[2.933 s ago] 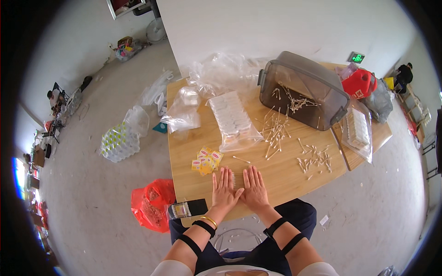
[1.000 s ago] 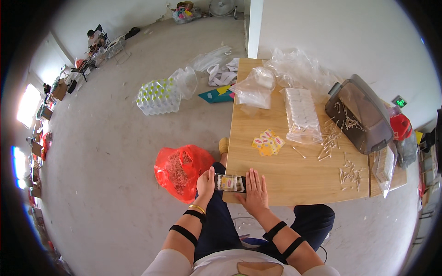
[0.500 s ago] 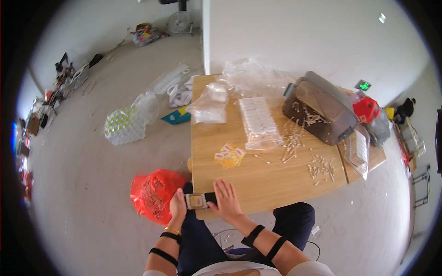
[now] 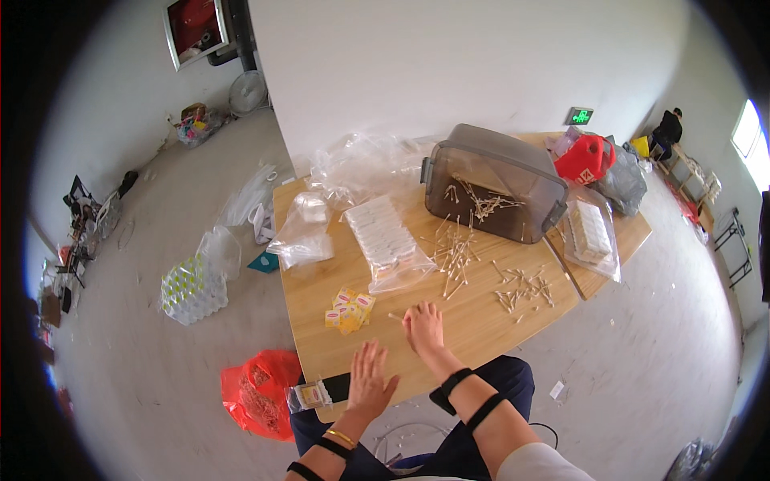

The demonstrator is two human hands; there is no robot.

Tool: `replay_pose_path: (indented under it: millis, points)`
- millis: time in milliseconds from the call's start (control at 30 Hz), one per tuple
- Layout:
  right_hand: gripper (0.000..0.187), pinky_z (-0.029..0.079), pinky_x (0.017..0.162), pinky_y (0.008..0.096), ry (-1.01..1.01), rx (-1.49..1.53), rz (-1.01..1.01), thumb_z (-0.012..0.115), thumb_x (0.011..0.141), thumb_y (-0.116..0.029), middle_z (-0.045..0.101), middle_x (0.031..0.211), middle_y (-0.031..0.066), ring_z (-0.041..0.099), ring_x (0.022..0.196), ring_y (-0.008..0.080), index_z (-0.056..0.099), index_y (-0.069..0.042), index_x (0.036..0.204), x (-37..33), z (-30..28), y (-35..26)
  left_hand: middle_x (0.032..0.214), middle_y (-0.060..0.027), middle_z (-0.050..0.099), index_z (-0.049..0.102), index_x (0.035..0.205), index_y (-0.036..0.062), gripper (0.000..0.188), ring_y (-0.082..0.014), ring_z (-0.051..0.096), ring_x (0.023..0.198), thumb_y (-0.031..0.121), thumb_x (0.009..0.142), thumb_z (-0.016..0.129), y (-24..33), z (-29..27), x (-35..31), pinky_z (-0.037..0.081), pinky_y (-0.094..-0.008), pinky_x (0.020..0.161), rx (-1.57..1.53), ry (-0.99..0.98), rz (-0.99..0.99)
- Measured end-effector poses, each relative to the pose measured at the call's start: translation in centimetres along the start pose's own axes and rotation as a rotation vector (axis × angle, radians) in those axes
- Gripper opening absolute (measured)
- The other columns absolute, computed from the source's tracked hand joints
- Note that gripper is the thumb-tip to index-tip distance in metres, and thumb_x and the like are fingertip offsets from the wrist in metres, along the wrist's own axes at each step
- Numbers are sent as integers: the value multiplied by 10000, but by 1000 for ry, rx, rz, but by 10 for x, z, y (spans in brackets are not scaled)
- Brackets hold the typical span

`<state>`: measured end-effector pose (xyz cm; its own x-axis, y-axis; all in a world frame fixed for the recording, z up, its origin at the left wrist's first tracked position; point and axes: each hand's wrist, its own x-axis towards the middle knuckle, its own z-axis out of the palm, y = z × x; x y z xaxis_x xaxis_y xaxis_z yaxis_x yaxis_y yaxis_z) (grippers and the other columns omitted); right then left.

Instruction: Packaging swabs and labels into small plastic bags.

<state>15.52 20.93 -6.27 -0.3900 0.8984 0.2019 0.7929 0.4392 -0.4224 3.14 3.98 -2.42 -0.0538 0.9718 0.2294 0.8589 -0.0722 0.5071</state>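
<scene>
Near the front left edge of the table (image 4: 457, 353), my left hand (image 4: 370, 383) is open, its fingers spread, resting by a black strip (image 4: 338, 388). A small clear-wrapped packet with a yellow label (image 4: 311, 394) lies at the strip's outer end, over the table corner. My right hand (image 4: 427, 329) is curled around a single cotton swab (image 4: 395, 317), whose tip pokes out left of the fingers. Several yellow and white cards (image 4: 350, 309) lie just beyond my left hand. Loose cotton swabs form a pile (image 4: 455, 252) and a smaller scatter (image 4: 523, 290) to the right.
A grey translucent bin (image 4: 497, 180) lies on its side with swabs in it. Clear bags of swabs (image 4: 385, 240) and a white pack (image 4: 589, 232) lie on the table. Below the left edge sits a red bag (image 4: 261, 393); wrapped bottles (image 4: 192, 289) stand on the floor.
My left hand has let go of the packet and now lies open to its right. My right hand has moved forward and right from beside the packet, closing on the single swab. The view has shifted.
</scene>
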Motion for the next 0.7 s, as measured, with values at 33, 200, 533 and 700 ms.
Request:
replay_pose_path:
  millis: [33,200,533,700]
  points:
    - [93,419,858,438,19,61,-61,666,829,-164,560,1020,100,524,1040,313,622,-109,890,-11,0,-1,1541,-238,304,370,1462,-1,690,-418,243,1458,307,908,644,4,8,9,175,-536,1203,43,-69,15]
    - [94,423,868,452,-53,152,-129,648,840,-150,565,1003,103,529,1033,327,631,-115,926,-50,-23,9,1616,-243,195,271,1532,-23,773,-397,143,1514,473,981,490,-3,46,31,106,-541,1223,217,-269,73]
    - [207,441,895,439,159,88,14,676,803,-93,614,1090,86,543,1080,305,654,-107,1008,83,-44,86,1627,-171,226,238,1549,-4,807,-308,185,1519,494,961,479,-2,58,31,118,-521,1230,313,-309,107]
    - [303,417,987,423,89,-43,-124,745,755,-134,611,1132,72,522,1155,290,682,-104,1050,128,-34,78,1607,-191,266,257,1537,-11,801,-331,232,1503,437,932,529,0,55,30,157,-535,1221,260,-258,126]
